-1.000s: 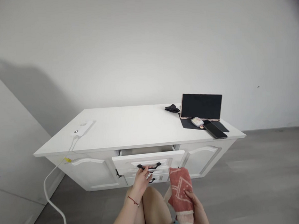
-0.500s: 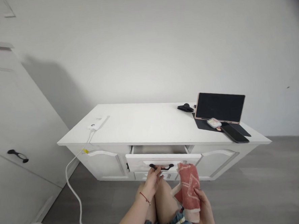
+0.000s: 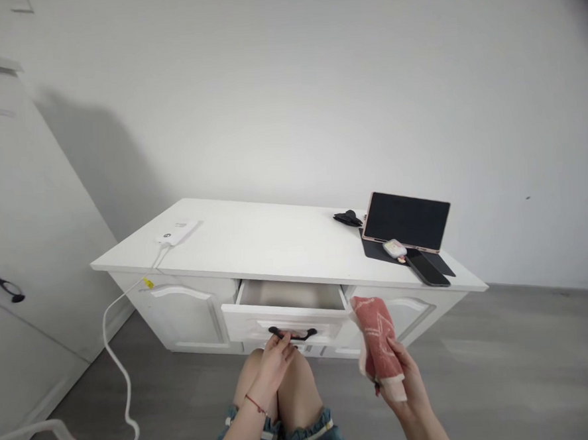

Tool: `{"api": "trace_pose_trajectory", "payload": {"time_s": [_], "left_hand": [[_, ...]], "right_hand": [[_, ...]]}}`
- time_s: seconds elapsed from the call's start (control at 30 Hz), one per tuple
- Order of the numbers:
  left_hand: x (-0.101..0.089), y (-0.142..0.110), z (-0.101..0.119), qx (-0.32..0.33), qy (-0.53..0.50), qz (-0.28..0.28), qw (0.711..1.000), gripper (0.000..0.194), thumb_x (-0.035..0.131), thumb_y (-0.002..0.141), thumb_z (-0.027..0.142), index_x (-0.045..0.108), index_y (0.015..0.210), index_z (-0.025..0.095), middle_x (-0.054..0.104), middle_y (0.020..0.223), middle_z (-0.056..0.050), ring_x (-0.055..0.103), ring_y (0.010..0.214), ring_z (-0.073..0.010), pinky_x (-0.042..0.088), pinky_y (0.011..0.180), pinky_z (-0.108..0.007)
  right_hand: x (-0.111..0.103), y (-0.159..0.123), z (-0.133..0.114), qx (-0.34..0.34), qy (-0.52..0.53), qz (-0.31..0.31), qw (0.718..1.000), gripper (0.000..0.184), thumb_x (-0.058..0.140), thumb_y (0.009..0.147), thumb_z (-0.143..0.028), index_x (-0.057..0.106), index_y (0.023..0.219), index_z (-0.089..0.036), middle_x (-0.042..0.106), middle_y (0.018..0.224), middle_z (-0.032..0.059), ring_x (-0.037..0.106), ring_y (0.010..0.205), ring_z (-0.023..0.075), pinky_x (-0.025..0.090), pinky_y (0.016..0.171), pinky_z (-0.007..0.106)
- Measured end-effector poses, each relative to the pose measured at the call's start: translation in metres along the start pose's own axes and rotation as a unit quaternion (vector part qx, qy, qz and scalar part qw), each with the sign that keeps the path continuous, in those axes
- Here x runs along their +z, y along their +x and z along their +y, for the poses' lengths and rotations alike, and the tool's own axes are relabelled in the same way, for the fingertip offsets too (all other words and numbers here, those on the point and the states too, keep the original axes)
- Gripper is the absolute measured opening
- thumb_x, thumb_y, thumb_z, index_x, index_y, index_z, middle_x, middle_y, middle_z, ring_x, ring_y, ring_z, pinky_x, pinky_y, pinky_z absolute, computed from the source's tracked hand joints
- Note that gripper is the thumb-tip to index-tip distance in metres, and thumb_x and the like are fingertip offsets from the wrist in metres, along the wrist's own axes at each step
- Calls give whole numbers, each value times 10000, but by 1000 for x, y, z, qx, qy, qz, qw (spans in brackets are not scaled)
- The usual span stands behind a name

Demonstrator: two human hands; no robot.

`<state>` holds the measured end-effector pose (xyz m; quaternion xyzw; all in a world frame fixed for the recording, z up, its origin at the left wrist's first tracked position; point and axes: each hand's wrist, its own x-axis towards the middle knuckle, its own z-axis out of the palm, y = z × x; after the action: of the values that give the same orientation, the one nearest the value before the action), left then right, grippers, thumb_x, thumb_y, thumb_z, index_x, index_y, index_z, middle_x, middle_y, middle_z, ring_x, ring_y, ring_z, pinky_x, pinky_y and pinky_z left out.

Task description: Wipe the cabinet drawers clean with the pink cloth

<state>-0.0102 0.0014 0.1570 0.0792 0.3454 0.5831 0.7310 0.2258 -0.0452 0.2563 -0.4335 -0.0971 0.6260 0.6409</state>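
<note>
My left hand has its fingers hooked round the black drawer handle on the front of a white drawer. The drawer stands pulled out of the white cabinet, and its pale inside shows. In my right hand is a folded red towel with white lines and a pale edge. It is held up to the right of the drawer, apart from it, with the thumb across its front and the other fingers mostly hidden behind.
On the white cabinet top, a tablet stands at the right with a phone, a small white case and a black folded item. A white power bank lies left, its cable hanging down. A wardrobe stands left.
The drawer has come further out towards me, with my left hand on its handle. My right hand has moved the towel to the right, away from the drawer. The view has shifted slightly.
</note>
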Motion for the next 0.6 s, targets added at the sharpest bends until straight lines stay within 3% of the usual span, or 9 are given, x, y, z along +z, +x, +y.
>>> {"api": "trace_pose_trajectory", "payload": {"time_s": [0.07, 0.3, 0.4, 0.47, 0.6], "left_hand": [[-4, -6, -2, -16, -2, 1, 1000, 193, 776, 665, 148, 611, 764, 162, 707, 806, -40, 662, 762, -161, 493, 797, -300], [-9, -30, -15, -8, 15, 66, 998, 110, 683, 735, 81, 639, 792, 163, 721, 865, -59, 681, 896, -196, 432, 974, -364], [-15, -36, -24, -5, 17, 83, 996, 112, 691, 725, 95, 655, 808, 160, 730, 864, -64, 679, 903, -200, 440, 957, -360], [-21, -40, -30, -5, 23, 93, 995, 136, 738, 679, 116, 656, 776, 164, 729, 818, -47, 680, 859, -184, 468, 900, -328], [-28, -59, -37, -6, 36, 112, 993, 276, 855, 522, 207, 642, 694, 172, 708, 740, -7, 669, 762, -148, 497, 766, -262]], "right_hand": [[3, 5, -15, 8, -34, -33, 999, 283, 810, 563, -278, 638, 764, -177, 704, 602, 13, 619, 441, 191, 540, 436, 313], [24, 33, -55, -58, -121, -88, 987, 343, 797, 627, -333, 641, 908, -214, 731, 791, -1, 685, 678, 205, 561, 648, 332], [38, 49, -61, -73, -241, -162, 954, 335, 759, 687, -359, 634, 960, -211, 721, 848, 0, 674, 732, 184, 530, 677, 295], [49, 64, -60, -89, -372, -250, 889, 342, 703, 744, -384, 628, 1019, -197, 711, 899, 14, 663, 787, 188, 513, 719, 297], [65, 92, -40, -160, -619, -357, 681, 359, 560, 836, -393, 605, 1129, -191, 700, 958, 42, 642, 864, 217, 490, 793, 342]]}}
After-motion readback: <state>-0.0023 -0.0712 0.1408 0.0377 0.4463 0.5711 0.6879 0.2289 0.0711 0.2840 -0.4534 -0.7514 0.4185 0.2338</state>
